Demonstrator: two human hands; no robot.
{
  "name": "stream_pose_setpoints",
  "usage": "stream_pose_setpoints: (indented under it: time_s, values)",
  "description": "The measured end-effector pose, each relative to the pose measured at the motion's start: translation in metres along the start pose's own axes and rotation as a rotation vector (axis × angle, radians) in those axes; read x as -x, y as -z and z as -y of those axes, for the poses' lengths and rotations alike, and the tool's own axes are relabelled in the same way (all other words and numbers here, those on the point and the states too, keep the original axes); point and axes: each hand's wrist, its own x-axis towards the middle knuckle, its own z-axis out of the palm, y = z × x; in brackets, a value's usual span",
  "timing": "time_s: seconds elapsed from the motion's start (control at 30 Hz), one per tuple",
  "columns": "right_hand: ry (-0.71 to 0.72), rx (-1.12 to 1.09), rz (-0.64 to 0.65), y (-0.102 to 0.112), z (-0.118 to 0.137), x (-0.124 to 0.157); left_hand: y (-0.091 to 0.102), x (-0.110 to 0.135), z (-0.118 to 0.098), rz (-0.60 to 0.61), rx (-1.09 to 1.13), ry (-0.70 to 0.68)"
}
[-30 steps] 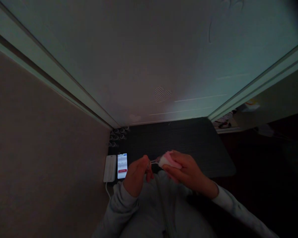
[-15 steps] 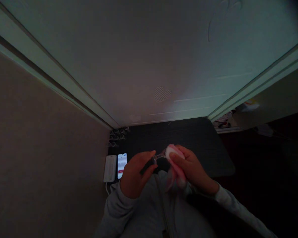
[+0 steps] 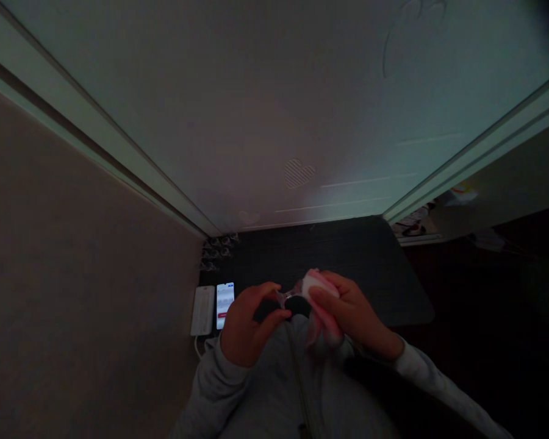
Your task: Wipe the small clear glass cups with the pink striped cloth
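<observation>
The scene is very dark. My left hand [image 3: 249,323] is curled, its fingertips pinching one end of a small clear object [image 3: 287,296] that looks like eyeglasses. My right hand [image 3: 350,314] is wrapped round a pink cloth [image 3: 318,291] pressed over the other end of that object. Both hands are close together above my grey-sleeved lap, in front of a dark table [image 3: 343,256].
A lit phone [image 3: 224,304] lies on the table's left end beside a white power strip [image 3: 203,310] with a cable. Small clear pieces [image 3: 216,249] sit at the back left corner. A pale door [image 3: 274,122] stands behind; clutter [image 3: 416,222] lies at the right.
Both hands rose a little, then settled lower again. My right hand turned the pink cloth over the clear object, and my left hand's fingers shifted their pinch.
</observation>
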Motion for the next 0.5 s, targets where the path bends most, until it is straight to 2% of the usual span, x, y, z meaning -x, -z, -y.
stream_pose_setpoints:
  time_s: [0.23,0.5]
  values:
    - [0.052,0.055,0.037,-0.0021,0.0066,0.0005,-0.0006,0.0004,-0.0103,0.023,0.151,0.078]
    - [0.097,0.115,0.043,-0.0024,0.0080,0.0014,-0.0077,0.0026,-0.0069,0.038,0.301,0.175]
